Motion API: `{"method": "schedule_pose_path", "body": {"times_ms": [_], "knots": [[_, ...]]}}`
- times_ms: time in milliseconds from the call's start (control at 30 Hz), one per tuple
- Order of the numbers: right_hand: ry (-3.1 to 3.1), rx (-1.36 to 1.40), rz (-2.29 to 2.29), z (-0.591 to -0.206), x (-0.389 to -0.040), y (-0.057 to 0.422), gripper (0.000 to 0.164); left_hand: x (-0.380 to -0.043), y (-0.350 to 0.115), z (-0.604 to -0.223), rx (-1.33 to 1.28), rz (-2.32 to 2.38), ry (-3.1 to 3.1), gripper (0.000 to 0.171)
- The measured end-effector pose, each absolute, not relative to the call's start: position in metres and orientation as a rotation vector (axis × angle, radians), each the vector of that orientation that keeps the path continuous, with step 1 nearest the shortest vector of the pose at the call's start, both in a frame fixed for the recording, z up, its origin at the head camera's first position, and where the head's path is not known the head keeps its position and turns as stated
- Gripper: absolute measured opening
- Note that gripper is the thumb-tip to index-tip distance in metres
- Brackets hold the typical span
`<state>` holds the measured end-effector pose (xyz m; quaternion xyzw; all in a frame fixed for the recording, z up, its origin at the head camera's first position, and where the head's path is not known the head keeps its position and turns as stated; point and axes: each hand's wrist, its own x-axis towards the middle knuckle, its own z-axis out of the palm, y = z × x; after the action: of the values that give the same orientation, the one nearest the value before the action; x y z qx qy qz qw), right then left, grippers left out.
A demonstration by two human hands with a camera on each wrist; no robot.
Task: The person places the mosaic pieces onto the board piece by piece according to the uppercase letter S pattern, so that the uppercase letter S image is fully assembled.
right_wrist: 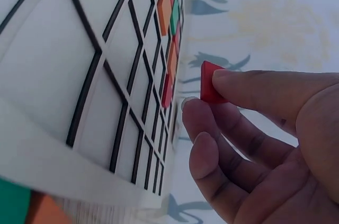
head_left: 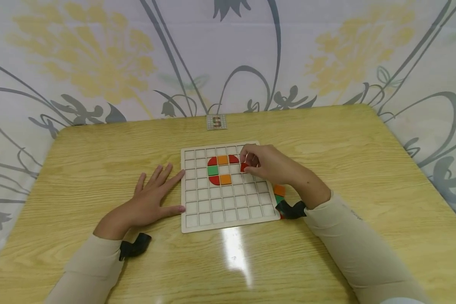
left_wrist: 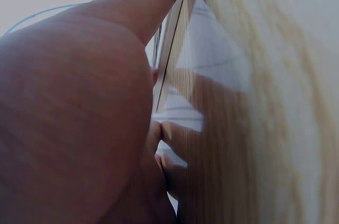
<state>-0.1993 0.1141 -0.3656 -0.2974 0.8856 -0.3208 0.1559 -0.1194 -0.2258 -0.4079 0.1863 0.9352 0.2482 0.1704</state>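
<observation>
While your right hand (head_left: 271, 162) pinches one red tile (right_wrist: 211, 82) over the board (head_left: 204, 206): six tiles (head_left: 222, 159), laid, left of that grip; loose tiles (head_left: 279, 191), unlaid, nearer you; left hand (head_left: 149, 203), spread, touching the board's edge.

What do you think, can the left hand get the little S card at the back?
Probably yes: the left hand grips nothing, only touching the board, and nothing stands between it and the S card, though it may need to stretch.
</observation>
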Motion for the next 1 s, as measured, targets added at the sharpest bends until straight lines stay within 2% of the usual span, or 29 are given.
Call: {"method": "schedule_pose_path", "body": {"times_ms": [1000], "knots": [[2.521, -0.904, -0.824, -0.385, -0.195, 0.096, 0.012, -0.120, -0.225, -0.407, 0.529, 0.698, 2.658, 0.092]]}}
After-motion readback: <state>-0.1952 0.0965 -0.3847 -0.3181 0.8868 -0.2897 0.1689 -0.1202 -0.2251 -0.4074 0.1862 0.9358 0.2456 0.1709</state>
